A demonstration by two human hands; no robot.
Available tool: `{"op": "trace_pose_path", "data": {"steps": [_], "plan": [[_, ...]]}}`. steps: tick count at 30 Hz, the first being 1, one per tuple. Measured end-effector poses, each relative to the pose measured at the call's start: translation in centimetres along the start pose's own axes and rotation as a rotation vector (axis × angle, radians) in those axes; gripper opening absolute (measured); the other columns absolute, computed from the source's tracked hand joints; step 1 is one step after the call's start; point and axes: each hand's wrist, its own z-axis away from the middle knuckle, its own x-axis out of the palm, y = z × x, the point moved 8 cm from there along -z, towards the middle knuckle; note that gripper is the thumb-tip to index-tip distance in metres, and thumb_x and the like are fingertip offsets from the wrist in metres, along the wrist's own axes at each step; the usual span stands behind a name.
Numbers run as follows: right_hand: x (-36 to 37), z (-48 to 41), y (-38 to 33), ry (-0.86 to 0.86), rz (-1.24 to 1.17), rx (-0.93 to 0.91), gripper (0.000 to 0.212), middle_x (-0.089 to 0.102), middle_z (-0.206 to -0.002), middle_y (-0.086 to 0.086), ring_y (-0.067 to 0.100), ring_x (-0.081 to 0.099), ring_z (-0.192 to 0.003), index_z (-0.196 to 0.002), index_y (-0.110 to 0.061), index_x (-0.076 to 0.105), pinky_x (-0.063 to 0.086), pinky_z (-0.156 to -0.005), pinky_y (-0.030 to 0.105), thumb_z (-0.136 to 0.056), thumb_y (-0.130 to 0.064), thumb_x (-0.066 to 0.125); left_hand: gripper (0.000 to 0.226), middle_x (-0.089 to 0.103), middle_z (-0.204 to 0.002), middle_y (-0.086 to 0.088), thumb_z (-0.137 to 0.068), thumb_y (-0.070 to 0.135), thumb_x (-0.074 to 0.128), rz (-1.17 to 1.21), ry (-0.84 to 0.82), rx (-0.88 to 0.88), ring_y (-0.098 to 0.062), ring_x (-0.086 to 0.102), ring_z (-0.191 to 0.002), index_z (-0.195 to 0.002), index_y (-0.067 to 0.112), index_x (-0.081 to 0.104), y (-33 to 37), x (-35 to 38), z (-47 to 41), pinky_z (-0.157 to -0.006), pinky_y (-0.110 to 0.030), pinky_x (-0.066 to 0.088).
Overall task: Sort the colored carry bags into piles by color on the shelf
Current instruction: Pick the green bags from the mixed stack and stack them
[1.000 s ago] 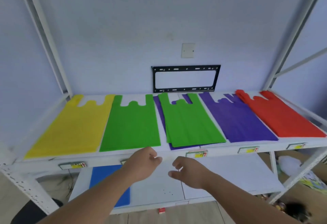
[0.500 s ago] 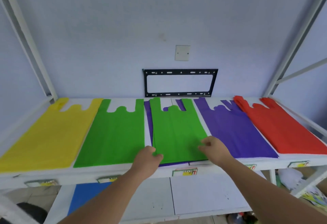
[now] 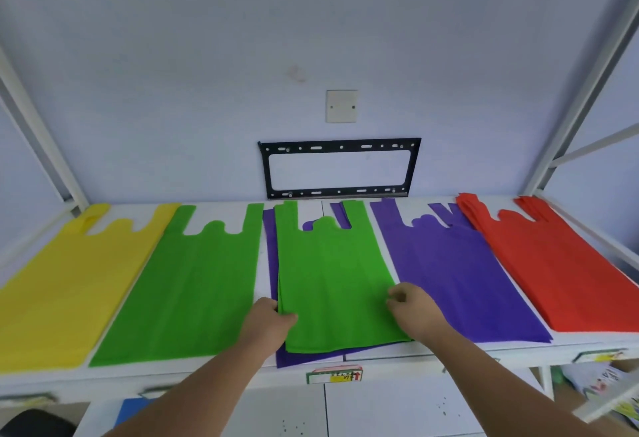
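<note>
Head view: purple bags point(image 3: 311, 358) were mostly hidden under the middle green bags point(image 3: 328, 281), mid-shelf point(image 3: 449, 350), near edge. Left hand point(image 3: 268, 321) gripped their left edge, thumb on top, fingers hidden beneath. Right hand point(image 3: 415, 312) fingers curled at the right edge; grip unclear. Yellow pile point(image 3: 62, 291), green pile point(image 3: 193, 291), purple pile point(image 3: 456, 281) and red pile point(image 3: 553, 270) lay flat.

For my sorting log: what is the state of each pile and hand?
yellow pile: flat, sorted.
left green pile: flat, sorted.
middle green bags: lying on purple bags, unsorted.
purple pile: flat, sorted.
red pile: flat, sorted.
left hand: pinches left edge of middle green bags.
right hand: curled at their right edge, grip unclear.
</note>
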Motion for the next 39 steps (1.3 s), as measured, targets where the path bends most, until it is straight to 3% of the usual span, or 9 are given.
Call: {"op": "trace_pose_path", "data": {"steps": [3,6,10,16,28,32,34,36,39], "plan": [[-0.3,-0.2,0.6,0.023,-0.036,-0.018,0.019,0.068,-0.105,0.001,0.019,0.064,-0.091,-0.113,-0.016,0.064,0.049,-0.077,0.029,-0.095,-0.020,0.059,0.032,0.046,-0.058,0.001,-0.095,0.018,0.064,-0.026,0.028,-0.001,-0.012,0.041,-0.050,-0.067,0.014,0.048,-0.2,-0.2,-0.4,-0.049,-0.025,0.039],[-1.3,-0.5,1.2,0.097,-0.146,-0.007,0.012,0.068,-0.096,-0.002,0.018,0.064,-0.086,-0.103,-0.017,0.065,0.047,-0.070,0.030,-0.094,-0.019,0.058,0.005,0.055,-0.079,-0.008,-0.097,0.011,0.059,0.320,0.026,-0.185,-0.017,0.051,-0.062,-0.093,0.009,0.057,-0.5,-0.2,-0.4,-0.056,-0.035,0.055],[-2.6,-0.9,1.0,0.147,-0.254,0.013,0.025,0.056,-0.065,-0.003,0.022,0.053,-0.065,-0.073,-0.019,0.054,0.047,-0.061,0.034,-0.095,-0.028,0.054,0.020,0.061,-0.085,-0.017,-0.098,-0.004,0.045,0.881,-0.098,-0.378,-0.013,0.048,-0.057,-0.115,-0.003,0.055,-0.2,0.2,-0.5,-0.035,-0.018,0.044],[-0.3,0.8,0.7,-0.250,-0.614,0.323,0.040,0.072,-0.069,0.009,0.022,0.067,-0.064,-0.104,0.001,0.065,0.059,-0.065,0.036,-0.102,-0.037,0.052,0.031,0.065,-0.083,-0.017,-0.098,-0.007,0.038,0.973,-0.116,-0.413,-0.012,0.048,-0.056,-0.126,-0.003,0.051,0.0,-0.8,0.3,-0.035,-0.019,0.045],[2.0,2.6,1.3,-0.618,-0.958,0.343,0.036,0.075,-0.114,0.017,0.023,0.076,-0.090,-0.126,-0.003,0.066,0.062,-0.069,0.031,-0.097,-0.023,0.060,0.017,0.059,-0.087,-0.014,-0.101,0.008,0.047,0.606,-0.008,-0.387,-0.017,0.055,-0.066,-0.112,-0.004,0.053,-1.8,-0.9,0.2,-0.049,-0.027,0.050],[1.4,2.0,-0.9,-0.572,-1.077,0.302,0.032,0.076,-0.111,0.015,0.021,0.077,-0.087,-0.118,-0.006,0.071,0.061,-0.064,0.029,-0.092,-0.025,0.067,0.037,0.065,-0.115,-0.004,-0.094,0.035,0.062,-0.140,0.421,0.312,-0.011,0.059,-0.092,-0.124,0.013,0.061,3.9,-4.5,1.3,-0.085,-0.029,0.050],[1.3,1.7,-1.9,-0.548,-1.092,0.301,0.026,0.077,-0.106,0.013,0.019,0.077,-0.083,-0.108,-0.010,0.073,0.061,-0.063,0.027,-0.090,-0.028,0.070,0.053,0.059,-0.127,0.006,-0.087,0.052,0.065,-0.231,0.203,0.552,-0.010,0.055,-0.115,-0.131,0.023,0.057,6.4,-2.1,2.9,-0.103,-0.037,0.045],[1.3,1.5,-2.7,-0.535,-1.080,0.298,0.026,0.078,-0.097,0.010,0.017,0.075,-0.079,-0.103,-0.012,0.073,0.058,-0.062,0.026,-0.087,-0.032,0.074,0.069,0.053,-0.129,0.013,-0.079,0.068,0.062,-0.427,-0.037,0.531,-0.008,0.051,-0.120,-0.136,0.029,0.051,6.5,1.8,3.2,-0.103,-0.037,0.046],[1.6,1.2,-3.3,-0.497,-1.037,0.291,0.030,0.076,-0.083,0.005,0.014,0.072,-0.072,-0.100,-0.015,0.071,0.054,-0.061,0.026,-0.084,-0.040,0.076,0.035,0.061,-0.098,0.010,-0.087,0.058,0.059,-0.566,0.016,0.553,-0.010,0.058,-0.086,-0.105,0.028,0.059,7.1,3.6,2.7,-0.079,-0.033,0.053]]}}
